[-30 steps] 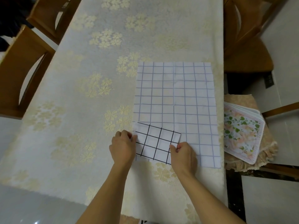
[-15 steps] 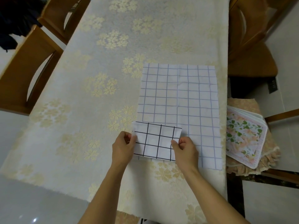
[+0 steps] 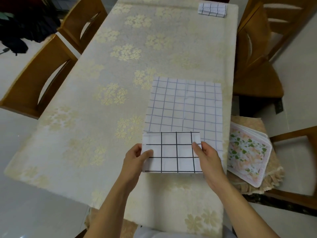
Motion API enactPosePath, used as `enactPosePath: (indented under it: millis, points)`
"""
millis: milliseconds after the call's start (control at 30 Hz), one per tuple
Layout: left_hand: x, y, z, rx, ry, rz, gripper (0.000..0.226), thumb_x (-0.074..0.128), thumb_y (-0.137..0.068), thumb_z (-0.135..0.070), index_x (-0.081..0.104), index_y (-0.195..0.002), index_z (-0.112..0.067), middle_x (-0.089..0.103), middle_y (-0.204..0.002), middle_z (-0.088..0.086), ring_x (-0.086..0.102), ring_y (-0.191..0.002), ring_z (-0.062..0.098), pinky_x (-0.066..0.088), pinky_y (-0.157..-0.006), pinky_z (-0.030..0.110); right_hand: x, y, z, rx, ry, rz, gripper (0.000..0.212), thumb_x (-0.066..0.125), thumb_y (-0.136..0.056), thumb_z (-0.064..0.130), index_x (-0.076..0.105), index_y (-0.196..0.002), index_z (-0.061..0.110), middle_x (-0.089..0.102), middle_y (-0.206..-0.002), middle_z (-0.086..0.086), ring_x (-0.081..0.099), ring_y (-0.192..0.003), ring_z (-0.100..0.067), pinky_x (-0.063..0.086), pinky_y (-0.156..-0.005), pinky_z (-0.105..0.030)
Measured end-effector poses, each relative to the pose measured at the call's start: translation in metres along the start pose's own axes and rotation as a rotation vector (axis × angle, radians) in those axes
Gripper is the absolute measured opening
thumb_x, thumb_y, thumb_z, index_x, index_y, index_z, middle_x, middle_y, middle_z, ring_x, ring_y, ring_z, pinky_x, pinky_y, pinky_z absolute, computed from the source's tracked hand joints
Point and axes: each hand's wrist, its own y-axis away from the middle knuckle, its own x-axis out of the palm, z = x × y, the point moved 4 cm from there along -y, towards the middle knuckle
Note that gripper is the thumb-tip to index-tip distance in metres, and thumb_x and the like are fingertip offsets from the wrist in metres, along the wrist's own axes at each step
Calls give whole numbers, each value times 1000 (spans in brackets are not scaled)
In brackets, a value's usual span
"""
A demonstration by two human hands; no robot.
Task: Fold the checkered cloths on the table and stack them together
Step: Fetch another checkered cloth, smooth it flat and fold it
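Head view: compared with a second ago, the folded black-checked cloth (image 3: 172, 152) is squared up and lifted clear of the table (image 3: 85, 117), no longer lying skewed on it. Folding of this piece appears complete; stacking is judged next. Left hand (image 3: 135, 162) pinches its left edge, thumb on top; right hand (image 3: 208, 158) pinches the right edge likewise. Beyond the hands an unfolded blue-checked cloth (image 3: 185, 103) lies flat. Far ahead, right of both hands, sits a folded stack (image 3: 212, 8).
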Motion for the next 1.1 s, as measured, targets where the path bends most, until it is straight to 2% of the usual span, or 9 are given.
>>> enactPosePath:
  millis: [100, 133, 167, 267, 433, 767, 833, 933, 1100]
  points:
    - [14, 12, 2, 8, 20, 13, 14, 63, -94, -22, 64, -104, -12, 73, -102, 5, 68, -98, 33, 56, -83, 54, -12, 13, 8, -81, -9, -65, 49, 48, -103, 34, 46, -88, -13, 47, -75, -21, 50, -71, -22, 11, -78, -29]
    - [20, 16, 4, 13, 31, 16, 22, 62, -92, -28, 64, -103, -10, 71, -102, 9, 67, -99, 36, 56, -83, 54, -16, 16, 9, -103, 7, -82, 50, 47, -103, 34, 46, -87, -13, 43, -74, -21, 48, -69, -19, 21, -64, -22]
    - [26, 19, 7, 20, 31, 19, 30, 61, -90, -37, 64, -102, -9, 70, -103, 12, 65, -100, 38, 56, -82, 53, -20, 18, 8, -122, 37, -96, 48, 45, -104, 33, 46, -83, -11, 37, -71, -19, 43, -68, -15, 38, -63, -20]
    - [42, 29, 11, 73, -4, -7, 27, 56, -96, -43, 67, -99, -18, 72, -99, 2, 68, -96, 23, 54, -85, 40, -31, 22, 4, -174, 176, -120, 41, 42, -105, 29, 37, -69, 12, 29, -59, 10, 30, -59, -8, 28, -57, -27]
    - [57, 45, 8, 284, -205, -171, 37, 43, -104, -32, 43, -73, -12, 42, -66, 1, 37, -60, 8, 32, -56, 20, -48, 32, 6, -245, 305, -180, 40, 42, -104, 28, 34, -67, 16, 30, -58, 6, 28, -52, -7, 22, -49, -23]
    - [76, 63, 20, 322, -300, -213, 41, 41, -103, -40, 44, -73, -13, 43, -61, -1, 42, -55, 14, 42, -48, 50, -73, 51, -1, -289, 426, -258, 42, 44, -104, 30, 41, -70, 5, 33, -58, 1, 30, -56, -12, 26, -54, -35]
    - [78, 69, 21, 333, -287, -218, 39, 41, -104, -38, 44, -73, -14, 43, -61, -1, 41, -54, 13, 41, -47, 46, -76, 55, -4, -263, 342, -224, 41, 46, -104, 26, 39, -71, 4, 30, -59, 2, 28, -56, -9, 26, -55, -33]
    - [81, 80, 20, 360, -291, -272, 39, 41, -105, -34, 41, -71, -14, 40, -59, -1, 34, -51, 6, 32, -47, 26, -76, 56, -6, -259, 270, -133, 39, 45, -105, 23, 37, -74, 0, 29, -64, 1, 27, -58, -7, 25, -56, -27]
    - [88, 102, 21, 378, -281, -409, 40, 41, -105, -31, 36, -68, -16, 35, -58, -6, 33, -50, 6, 30, -49, 20, -80, 49, -2, -331, 317, -50, 39, 43, -105, 24, 40, -73, 2, 32, -62, -1, 30, -54, -7, 26, -50, -22]
